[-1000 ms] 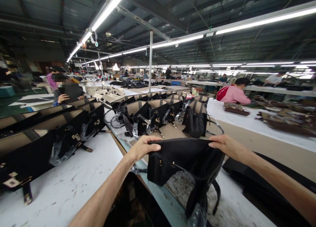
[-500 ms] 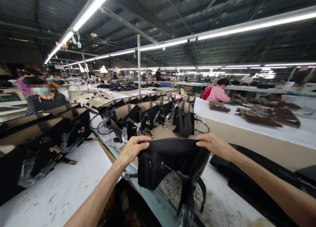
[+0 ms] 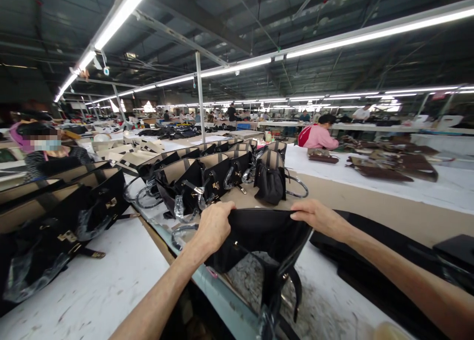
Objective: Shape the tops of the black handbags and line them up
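Observation:
A black handbag (image 3: 264, 226) stands on the table right in front of me, its straps and a plastic-wrapped handle hanging on the near side. At the upper left corner of its top edge, my left hand (image 3: 217, 226) is closed, with the back of the hand toward me and the fingertips partly hidden. My right hand (image 3: 318, 217) pinches the top edge near the right corner, thumb on the near face. Behind the bag, another black handbag (image 3: 271, 182) with a tan lining stands by itself.
Rows of black handbags (image 3: 215, 174) fill the table ahead, and more black handbags (image 3: 55, 216) stand at the left. Flat black pieces (image 3: 374, 246) lie under my right forearm. Brown pieces (image 3: 396, 165) are spread at the far right. Co-workers sit at left and far right.
My left hand has turned and shifted slightly right along the bag's top edge, now covering the bag's left part. My right hand keeps its hold. The whole view has swung a little.

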A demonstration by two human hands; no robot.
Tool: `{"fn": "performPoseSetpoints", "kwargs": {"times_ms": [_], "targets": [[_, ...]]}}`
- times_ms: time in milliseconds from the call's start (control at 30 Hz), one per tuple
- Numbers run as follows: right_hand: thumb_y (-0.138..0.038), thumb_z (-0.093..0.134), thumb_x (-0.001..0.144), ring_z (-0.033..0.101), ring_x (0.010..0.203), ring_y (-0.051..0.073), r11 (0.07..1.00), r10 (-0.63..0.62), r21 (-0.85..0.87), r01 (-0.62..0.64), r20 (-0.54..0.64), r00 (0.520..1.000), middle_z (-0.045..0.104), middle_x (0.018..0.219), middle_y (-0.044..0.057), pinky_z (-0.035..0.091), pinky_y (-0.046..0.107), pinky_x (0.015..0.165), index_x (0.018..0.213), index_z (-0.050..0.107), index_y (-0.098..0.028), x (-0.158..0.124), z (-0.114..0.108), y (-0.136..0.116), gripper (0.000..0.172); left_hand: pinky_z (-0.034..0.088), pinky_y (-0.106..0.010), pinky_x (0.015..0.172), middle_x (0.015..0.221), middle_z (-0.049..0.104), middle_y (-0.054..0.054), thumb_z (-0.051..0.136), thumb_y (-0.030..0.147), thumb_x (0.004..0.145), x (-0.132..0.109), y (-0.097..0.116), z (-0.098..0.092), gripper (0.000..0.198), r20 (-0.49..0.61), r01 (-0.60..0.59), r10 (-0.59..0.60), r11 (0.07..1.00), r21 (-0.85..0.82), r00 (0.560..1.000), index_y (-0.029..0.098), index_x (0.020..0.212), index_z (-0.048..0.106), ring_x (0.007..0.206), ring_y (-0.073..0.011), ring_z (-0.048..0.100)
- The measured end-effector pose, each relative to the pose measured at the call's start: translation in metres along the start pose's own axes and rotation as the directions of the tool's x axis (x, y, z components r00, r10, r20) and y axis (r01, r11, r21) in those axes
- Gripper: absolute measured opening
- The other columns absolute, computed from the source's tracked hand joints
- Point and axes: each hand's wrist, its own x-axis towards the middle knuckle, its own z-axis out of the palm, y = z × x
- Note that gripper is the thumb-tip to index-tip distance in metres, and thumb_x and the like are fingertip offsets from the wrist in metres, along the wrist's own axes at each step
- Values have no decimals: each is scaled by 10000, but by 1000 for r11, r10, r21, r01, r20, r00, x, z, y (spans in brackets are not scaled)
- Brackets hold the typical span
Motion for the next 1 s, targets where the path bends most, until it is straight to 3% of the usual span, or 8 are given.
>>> {"fn": "performPoseSetpoints", "kwargs": {"times_ms": [300, 433, 533, 800, 1000], "targets": [[-282, 451, 744, 439, 602, 124, 1000, 17, 11, -17, 0, 1000, 461, 567, -33, 311, 233, 583, 609, 527, -171, 1, -3, 0, 191, 378, -247, 838, 988, 640, 10, 372, 54, 646, -3, -5, -2, 442, -57, -18, 10, 987, -158, 998, 244, 962, 617, 940, -155, 553], [-285, 451, 739, 445, 609, 129, 999, 36, 15, -36, -11, 999, 470, 577, -27, 317, 235, 580, 621, 542, -169, 1, -3, -1, 189, 386, -254, 827, 984, 651, 26, 445, 246, 741, -1, -4, -4, 269, -54, -4, -10, 968, -252, 998, 258, 920, 646, 947, -170, 558], [-285, 455, 734, 445, 612, 130, 999, 46, 3, -46, -21, 999, 467, 576, -27, 314, 233, 575, 618, 539, -169, 0, -3, -1, 184, 391, -268, 780, 923, 672, 33, 454, 380, 767, 1, -3, -1, 251, -42, 39, -53, 961, -272, 998, 281, 849, 669, 903, -182, 578], [-275, 450, 740, 415, 576, 109, 1000, 25, -2, -25, -61, 998, 424, 548, -41, 276, 224, 538, 604, 513, -170, -3, -1, -6, 183, 401, -270, 713, 895, 680, -5, 461, 300, 759, 13, 5, -4, 243, 68, 47, -36, 986, -163, 997, 277, 889, 665, 850, -197, 598], [-289, 455, 734, 402, 548, 104, 999, 47, 15, -46, -68, 997, 408, 518, -44, 259, 219, 511, 589, 524, -171, -3, 0, -9, 198, 392, -247, 791, 992, 646, -22, 362, 148, 787, 27, 20, 7, 340, -29, -160, 158, 984, -73, 987, 244, 995, 612, 928, -166, 572]]}}
